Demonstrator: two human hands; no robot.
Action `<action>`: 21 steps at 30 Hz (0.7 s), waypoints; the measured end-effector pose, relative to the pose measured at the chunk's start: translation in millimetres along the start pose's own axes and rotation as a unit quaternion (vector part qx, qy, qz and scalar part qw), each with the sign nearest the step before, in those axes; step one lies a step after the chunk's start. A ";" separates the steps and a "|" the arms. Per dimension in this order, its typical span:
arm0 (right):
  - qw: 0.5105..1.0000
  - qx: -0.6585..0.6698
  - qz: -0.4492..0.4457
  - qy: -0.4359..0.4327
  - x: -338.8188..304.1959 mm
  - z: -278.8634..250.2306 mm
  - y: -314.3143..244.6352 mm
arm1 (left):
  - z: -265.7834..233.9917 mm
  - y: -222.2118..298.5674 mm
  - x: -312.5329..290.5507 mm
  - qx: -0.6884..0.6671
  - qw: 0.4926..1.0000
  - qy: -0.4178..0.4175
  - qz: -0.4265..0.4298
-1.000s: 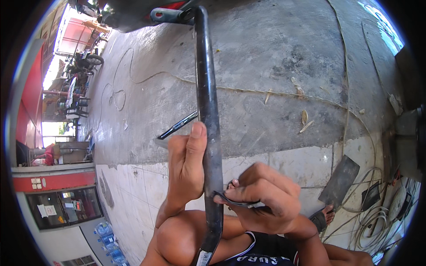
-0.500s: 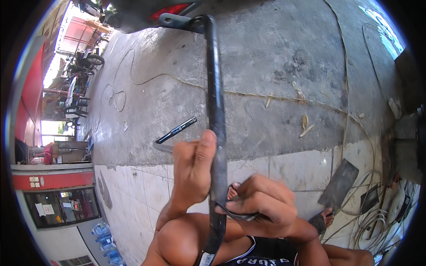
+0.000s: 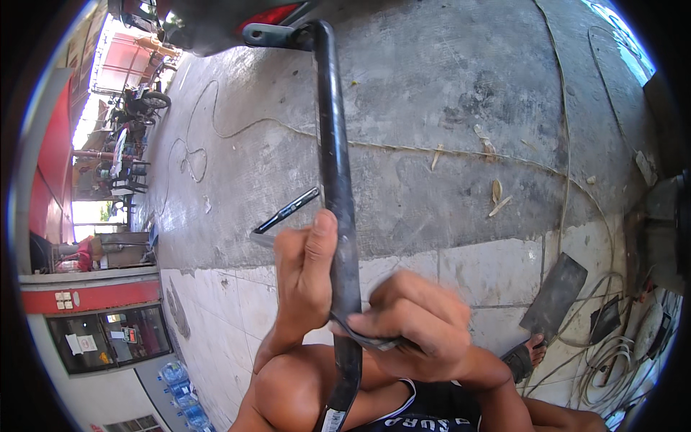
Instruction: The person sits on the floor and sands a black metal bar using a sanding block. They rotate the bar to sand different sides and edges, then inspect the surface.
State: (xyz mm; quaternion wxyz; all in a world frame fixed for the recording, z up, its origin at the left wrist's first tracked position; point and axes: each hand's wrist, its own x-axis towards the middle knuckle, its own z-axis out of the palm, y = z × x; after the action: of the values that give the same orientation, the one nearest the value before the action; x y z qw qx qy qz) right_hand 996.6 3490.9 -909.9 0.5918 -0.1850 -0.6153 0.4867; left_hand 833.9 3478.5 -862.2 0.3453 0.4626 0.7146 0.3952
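A long black metal tube (image 3: pixel 332 129) stands out in front of me, its near end bent and resting by my left knee. At its far end is a flat tab (image 3: pixel 268 34) with a slot. My left hand (image 3: pixel 306 270) is closed round the tube's middle, thumb lying along it. My right hand (image 3: pixel 421 320) pinches a thin dark piece of sandpaper (image 3: pixel 367 340), which wraps against the tube just below my left hand. The tube's surface looks dull grey there. Beyond my left hand shows a shorter bent black bar (image 3: pixel 286 212); whether it joins the tube is hidden.
A dark vehicle with a red light (image 3: pixel 270 18) stands at the far edge. A rope (image 3: pixel 432 149) crosses the concrete floor. On the right lie a dark flat board (image 3: pixel 554 294) and coiled hose (image 3: pixel 608 366). Blue water bottles (image 3: pixel 183 396) stand at lower left.
The tube's far end has swung slightly left. My right hand and the sandpaper have moved a little left and up along the tube. My left hand keeps its hold.
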 end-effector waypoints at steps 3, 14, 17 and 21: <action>0.999 -0.002 0.033 0.003 -27.2 -8.0 16.4 | 7.8 -27.4 13.0 0.041 0.998 -0.036 0.039; 0.999 -0.012 0.022 0.026 -5.2 -5.6 12.0 | 12.3 -28.0 8.1 0.005 1.000 -0.024 0.003; 0.999 -0.026 0.015 0.023 -11.5 -6.3 16.8 | 19.7 -14.0 7.6 -0.019 1.000 -0.022 -0.004; 0.999 0.008 0.031 0.002 -23.1 -4.9 17.3 | 6.1 -31.0 8.4 0.058 0.997 -0.016 0.056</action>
State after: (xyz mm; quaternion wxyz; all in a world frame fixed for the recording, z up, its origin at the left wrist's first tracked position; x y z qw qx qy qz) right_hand 1000.3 3482.1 -937.6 0.5789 -0.2005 -0.6043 0.5094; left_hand 824.3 3479.7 -893.4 0.3064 0.5275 0.7037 0.3642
